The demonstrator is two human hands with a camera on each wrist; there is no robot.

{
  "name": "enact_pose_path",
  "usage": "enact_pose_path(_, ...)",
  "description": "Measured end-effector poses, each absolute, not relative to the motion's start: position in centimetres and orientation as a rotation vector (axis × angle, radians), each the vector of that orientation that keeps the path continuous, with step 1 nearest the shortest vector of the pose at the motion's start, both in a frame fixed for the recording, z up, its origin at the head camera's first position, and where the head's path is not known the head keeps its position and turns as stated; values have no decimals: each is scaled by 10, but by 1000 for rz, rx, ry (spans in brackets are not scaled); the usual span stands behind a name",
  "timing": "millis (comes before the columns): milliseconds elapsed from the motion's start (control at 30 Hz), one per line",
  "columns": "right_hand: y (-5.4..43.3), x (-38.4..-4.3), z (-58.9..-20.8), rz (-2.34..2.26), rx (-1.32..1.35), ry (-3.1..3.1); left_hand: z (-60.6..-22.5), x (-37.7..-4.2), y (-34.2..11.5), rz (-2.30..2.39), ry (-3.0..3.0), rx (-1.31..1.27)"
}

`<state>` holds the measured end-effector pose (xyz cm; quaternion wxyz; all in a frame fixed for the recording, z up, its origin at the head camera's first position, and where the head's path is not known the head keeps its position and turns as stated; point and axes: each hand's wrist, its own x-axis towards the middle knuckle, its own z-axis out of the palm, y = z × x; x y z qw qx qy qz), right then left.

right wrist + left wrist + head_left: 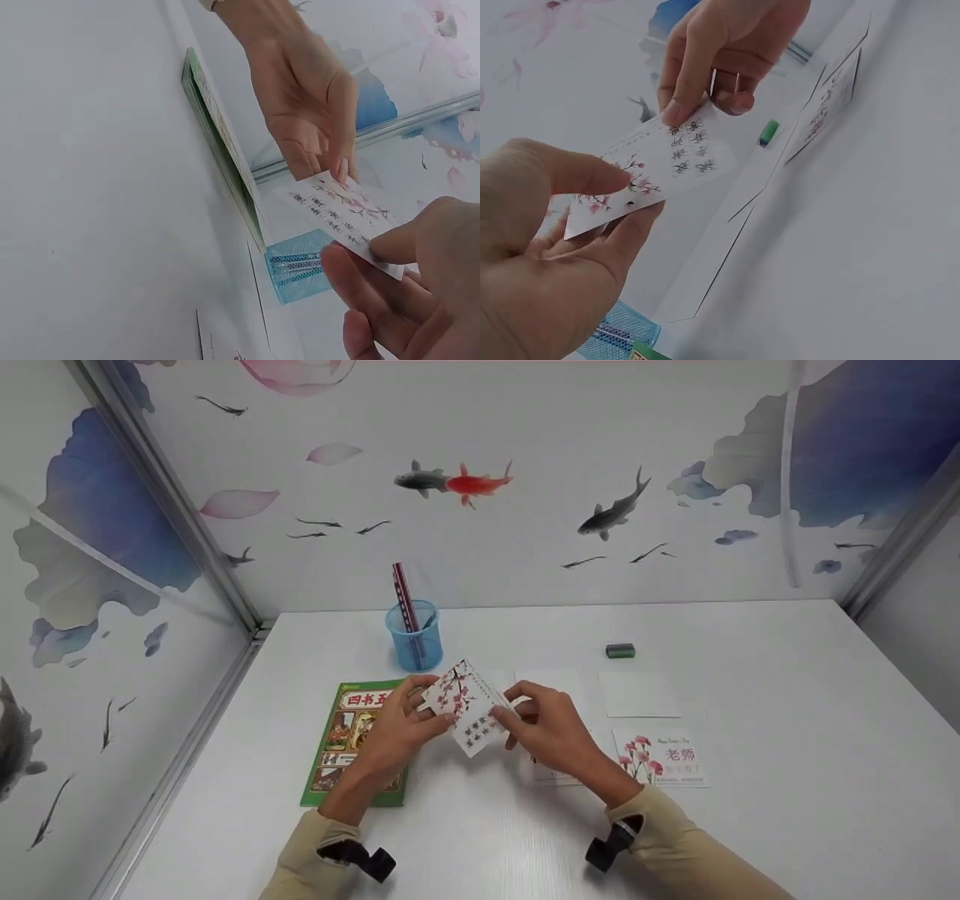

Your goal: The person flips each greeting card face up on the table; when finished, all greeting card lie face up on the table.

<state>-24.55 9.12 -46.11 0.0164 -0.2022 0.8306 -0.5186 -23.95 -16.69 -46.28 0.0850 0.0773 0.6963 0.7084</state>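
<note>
Both hands hold a white card (466, 718) printed with pink blossom branches and black Chinese characters, raised above the white table. My left hand (394, 731) pinches its left side, thumb on the printed face and fingers underneath, as the left wrist view shows. At the card's other end, the thumb of my right hand (555, 727) presses the face beside the characters, with fingers behind. Whether it is one card or a few together, I cannot tell. Under the right hand lies another card (559, 778), partly hidden. Beneath the left forearm is a green-bordered book (341, 742), partly covered.
A blue mesh cup (416, 649) with striped pencils (405, 596) stands behind the book. On the right lie a blank white card (637, 695) and a card with pink flowers (660, 757). A small green block (620, 651) sits farther back, before the painted wall panel.
</note>
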Motion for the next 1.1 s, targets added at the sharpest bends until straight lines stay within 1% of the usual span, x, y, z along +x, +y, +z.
enact_pose_path(133, 89, -244, -461, -1637, -622, 2471, -466, -241, -165, 2161, 2050, 146)
enact_pose_path(233, 88, -243, -463, -1594, -650, 2512, -468, -241, -164, 2121, 2107, 152)
enact_pose_path(367, 87, -242, -463, -1570, -705, 2579, -470, -239, -163, 1935, 2296, 259)
enact_pose_path(533, 87, -241, -463, -1536, -877, 2575, -471, -237, -156, 1655, 2529, 470)
enact_pose_path(633, 87, -239, -463, -1451, -950, 2595, -470, -236, -154, 1571, 2599, 516)
enact_pose_path(733, 87, -237, -463, -1377, -936, 2654, -468, -235, -158, 1516, 2624, 523)
enact_pose_path(900, 89, -237, -467, -1285, -879, 2743, -469, -236, -168, 1380, 2667, 629)
enact_pose_path(1100, 90, -238, -473, -990, -900, 2816, -475, -235, -165, 1176, 2834, 649)
